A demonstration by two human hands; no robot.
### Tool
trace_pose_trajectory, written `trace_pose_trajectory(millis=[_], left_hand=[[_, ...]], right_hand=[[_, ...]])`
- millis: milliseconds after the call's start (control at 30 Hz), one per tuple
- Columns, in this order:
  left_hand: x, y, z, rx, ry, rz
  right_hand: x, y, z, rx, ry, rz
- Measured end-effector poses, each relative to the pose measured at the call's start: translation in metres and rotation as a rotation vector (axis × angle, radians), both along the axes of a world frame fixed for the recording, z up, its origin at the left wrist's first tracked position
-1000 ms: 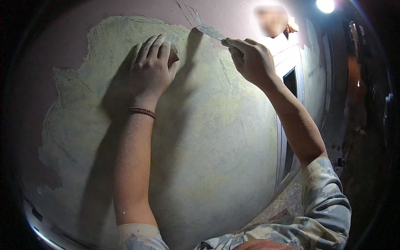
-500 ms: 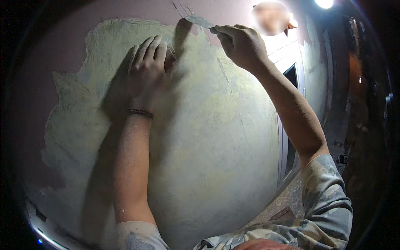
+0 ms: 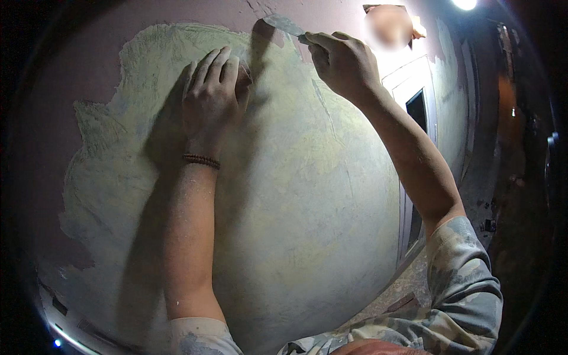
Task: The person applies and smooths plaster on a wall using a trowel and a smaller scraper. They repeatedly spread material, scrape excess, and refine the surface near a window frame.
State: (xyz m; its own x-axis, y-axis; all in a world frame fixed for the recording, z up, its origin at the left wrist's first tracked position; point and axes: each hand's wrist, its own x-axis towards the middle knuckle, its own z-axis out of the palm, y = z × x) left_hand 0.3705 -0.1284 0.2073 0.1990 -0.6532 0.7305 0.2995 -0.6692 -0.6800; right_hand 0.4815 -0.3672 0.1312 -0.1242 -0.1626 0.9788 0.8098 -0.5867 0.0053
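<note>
My right hand [image 3: 346,66] is closed around the handle of a putty knife [image 3: 283,25]. Its grey blade points left and meets the wall, or lies very close to it, near the upper border of a pale, yellowish-grey coated patch [image 3: 296,195]. Lower and to the left, my left hand [image 3: 210,89] is against that patch, its fingers stretched upward and its thumb side partly in shade. White dust covers the hand, and a dark beaded bracelet [image 3: 201,160] circles the wrist. Bare mauve wall [image 3: 89,53] shows around the patch's ragged edge.
A bright lamp [image 3: 464,3] shines at the upper right, near a blurred round area. Below it, a pale frame [image 3: 432,112] surrounds a dark opening. Thin scratch marks [image 3: 323,103] run down the coating. Both arms cast shadows on the wall.
The putty knife's blade has shifted slightly upward in the picture. My left hand stays nearly in place, and the view has moved a little.
</note>
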Motion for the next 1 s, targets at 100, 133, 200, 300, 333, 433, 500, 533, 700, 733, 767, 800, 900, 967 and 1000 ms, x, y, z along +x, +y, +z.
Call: trace_pose_trajectory(millis=[100,133,200,300,333,433,500,533,700,733,767,800,900,967,1000], left_hand=[[0.001,0.0,-0.003,-0.022,0.019,-0.008],[0.0,0.0,-0.003,-0.033,0.002,-0.016],[-0.004,-0.003,-0.004,-0.03,0.011,0.006],[-0.009,-0.006,-0.003,0.001,0.027,-0.036],[-0.01,-0.007,-0.003,0.005,0.032,-0.033],[-0.009,-0.009,-0.004,-0.024,0.024,-0.004],[-0.009,-0.009,-0.005,-0.023,0.006,-0.001],[-0.008,-0.009,-0.004,-0.029,0.013,0.016],[-0.008,-0.006,-0.003,0.007,0.011,-0.036],[-0.009,-0.006,-0.003,0.012,0.018,-0.024],[-0.008,-0.007,-0.003,0.007,0.018,-0.021],[-0.008,-0.007,-0.002,0.003,0.011,-0.016],[-0.008,-0.008,-0.003,-0.007,0.015,-0.03],[-0.009,-0.008,-0.003,0.003,0.009,-0.065],[-0.008,-0.007,-0.003,0.007,0.011,-0.051]], right_hand=[[0.0,0.002,0.004,-0.061,0.243,0.071],[0.0,0.003,0.005,-0.078,0.327,0.077],[0.001,0.004,0.01,-0.051,0.243,0.083],[0.006,0.005,0.022,0.02,0.08,0.01],[0.006,0.005,0.022,0.0,0.15,-0.007],[0.005,0.003,0.019,-0.015,0.246,0.015],[0.007,0.004,0.018,-0.028,0.177,0.087],[0.007,0.004,0.02,-0.046,0.26,0.1],[0.008,0.002,0.025,-0.028,0.08,-0.004],[0.008,0.001,0.026,-0.025,0.119,-0.022],[0.008,0.001,0.026,-0.04,0.105,0.017],[0.008,0.001,0.027,-0.017,0.087,0.044],[0.006,-0.001,0.03,0.006,0.094,0.03],[0.004,-0.003,0.031,0.025,0.002,0.069],[0.003,-0.004,0.031,0.005,0.062,-0.006]])
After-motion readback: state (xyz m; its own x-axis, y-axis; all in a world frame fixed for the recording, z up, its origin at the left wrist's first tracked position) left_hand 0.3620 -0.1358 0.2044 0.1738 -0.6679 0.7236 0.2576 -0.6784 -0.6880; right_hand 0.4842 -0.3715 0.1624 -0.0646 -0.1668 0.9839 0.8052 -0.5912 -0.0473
